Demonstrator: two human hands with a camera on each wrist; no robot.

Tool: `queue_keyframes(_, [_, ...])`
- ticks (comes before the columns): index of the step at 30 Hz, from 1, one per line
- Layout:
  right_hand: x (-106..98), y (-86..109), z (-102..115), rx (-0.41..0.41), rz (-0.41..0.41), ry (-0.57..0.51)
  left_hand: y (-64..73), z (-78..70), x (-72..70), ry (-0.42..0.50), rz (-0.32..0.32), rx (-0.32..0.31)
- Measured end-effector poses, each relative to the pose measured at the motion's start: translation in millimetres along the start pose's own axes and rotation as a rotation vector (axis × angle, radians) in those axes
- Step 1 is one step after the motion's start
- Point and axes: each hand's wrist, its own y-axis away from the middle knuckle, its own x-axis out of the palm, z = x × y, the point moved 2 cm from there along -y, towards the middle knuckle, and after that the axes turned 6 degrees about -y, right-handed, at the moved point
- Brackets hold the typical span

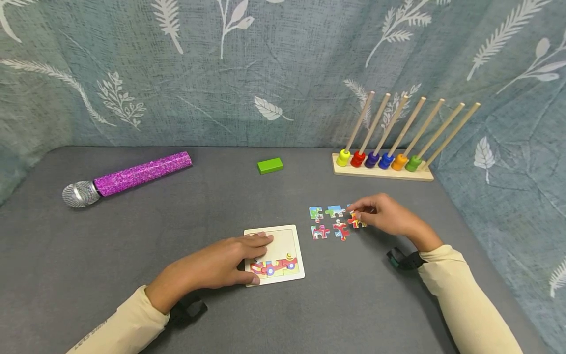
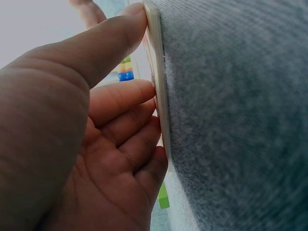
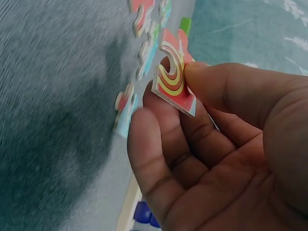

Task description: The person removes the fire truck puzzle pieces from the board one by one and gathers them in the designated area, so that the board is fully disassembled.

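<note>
My left hand [image 1: 223, 260] rests on the left side of a square wooden puzzle board [image 1: 283, 241]. Its fingers lie across the surface and the thumb touches the lower edge, as the left wrist view also shows. Along the board's bottom, joined pieces form a red car [image 1: 274, 267]. Above the table at the right, my right hand [image 1: 386, 216] pinches a red and yellow puzzle piece [image 3: 174, 72] between thumb and fingers. Loose puzzle pieces lie just left of it, among them a red one [image 1: 341, 229] and a blue and green one [image 1: 335, 211].
A pink glittery microphone [image 1: 141, 173] lies at the back left. Near the back middle sits a green block [image 1: 270, 165]. A wooden peg stand [image 1: 382, 172] with coloured beads stands at the back right, in front of a leaf-patterned cloth [image 1: 309, 73].
</note>
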Motion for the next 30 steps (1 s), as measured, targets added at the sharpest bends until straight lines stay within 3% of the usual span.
queue_keyframes(6, [0,-1.3,-4,-0.004,-0.02,0.045,1.8,0.5,0.6,0.013,0.002,-0.012])
queue_keyframes(15, [7,-0.4,-7,0.019,0.076,0.044,2.1,0.5,3.3,0.009,-0.006,-0.009])
queue_keyframes(24, [9,-1.2,-6,0.012,0.06,0.101,0.8,0.3,2.7,-0.004,-0.014,0.0])
queue_keyframes(30, [7,-1.5,-8,0.015,0.045,0.035,0.4,1.0,2.9,-0.001,-0.019,0.003])
